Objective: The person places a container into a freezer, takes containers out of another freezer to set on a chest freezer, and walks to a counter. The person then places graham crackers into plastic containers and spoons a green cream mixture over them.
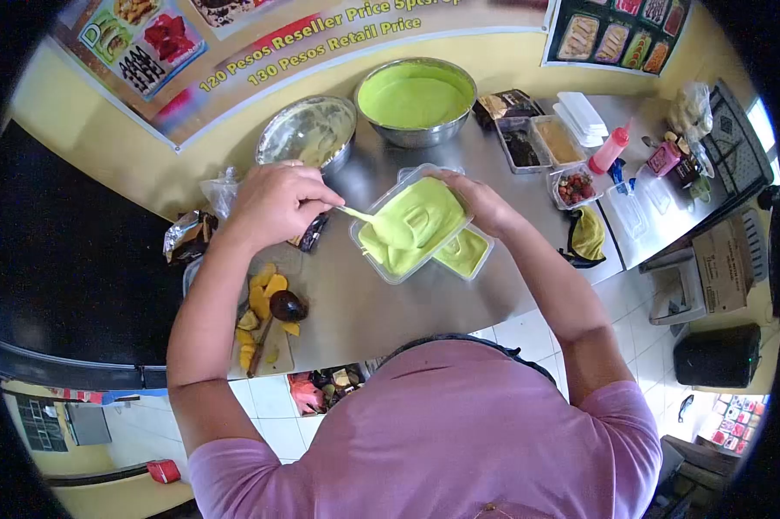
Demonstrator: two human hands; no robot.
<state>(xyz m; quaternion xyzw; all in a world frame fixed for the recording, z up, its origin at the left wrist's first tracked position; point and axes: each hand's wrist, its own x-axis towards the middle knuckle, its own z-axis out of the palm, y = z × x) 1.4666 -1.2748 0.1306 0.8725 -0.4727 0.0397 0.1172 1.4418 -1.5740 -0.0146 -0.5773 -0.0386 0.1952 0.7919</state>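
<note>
My left hand [286, 201] is closed around the handle of a spoon [352, 212], whose bowl end is covered in pale green cream. The spoon rests in the cream [429, 212] that fills a clear rectangular plastic tub [397, 278]. My right hand [481, 203] grips this tub at its far right side, tilting it above the table. Partly hidden beneath it, a second tub [466, 253] also contains green cream. Behind them stand a large steel bowl [416, 137] of green cream and another steel bowl [308, 130] with smeared residue.
On the steel table [346, 320], mango pieces [260, 303], a dark round fruit [288, 306] and a knife [260, 346] lie at left. At right are a tub of strawberries [576, 187], a pink squeeze bottle [610, 150], dark crumbs [521, 149], white lids [583, 117] and a yellow cloth [587, 235].
</note>
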